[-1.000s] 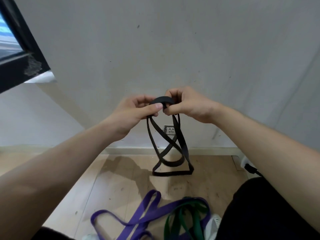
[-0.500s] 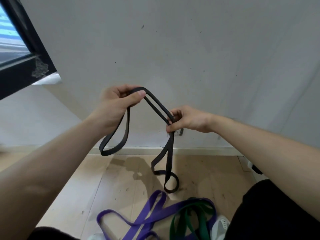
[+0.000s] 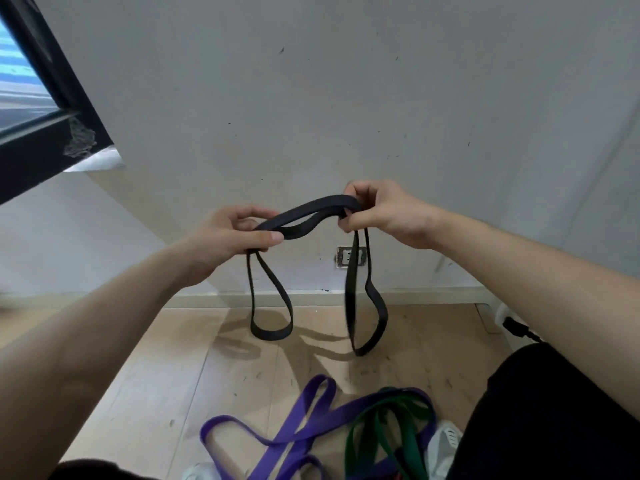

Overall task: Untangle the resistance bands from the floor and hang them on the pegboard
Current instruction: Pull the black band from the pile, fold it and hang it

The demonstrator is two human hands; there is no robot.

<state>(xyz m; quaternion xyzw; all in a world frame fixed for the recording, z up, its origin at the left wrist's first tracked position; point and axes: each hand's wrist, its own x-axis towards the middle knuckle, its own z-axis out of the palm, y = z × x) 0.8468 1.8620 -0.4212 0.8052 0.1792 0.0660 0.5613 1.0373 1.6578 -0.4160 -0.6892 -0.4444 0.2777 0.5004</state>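
Head view shows the black band (image 3: pixel 311 210) lifted off the floor (image 3: pixel 156 375) and held in front of the wall (image 3: pixel 346 98), one loop hanging under each hand. The left hand (image 3: pixel 232 233) pinches it between thumb and fingers; the right hand (image 3: pixel 384 213) has its fingers curled round the other end. It looks nearly untangled, I think, but it is not hung. The purple band (image 3: pixel 320 384) and the green band (image 3: pixel 394 401) lie crossed together on the floor, so most work is left. No pegboard is visible, and the bottom edge cuts off the floor bands, so their tangle is hard to judge
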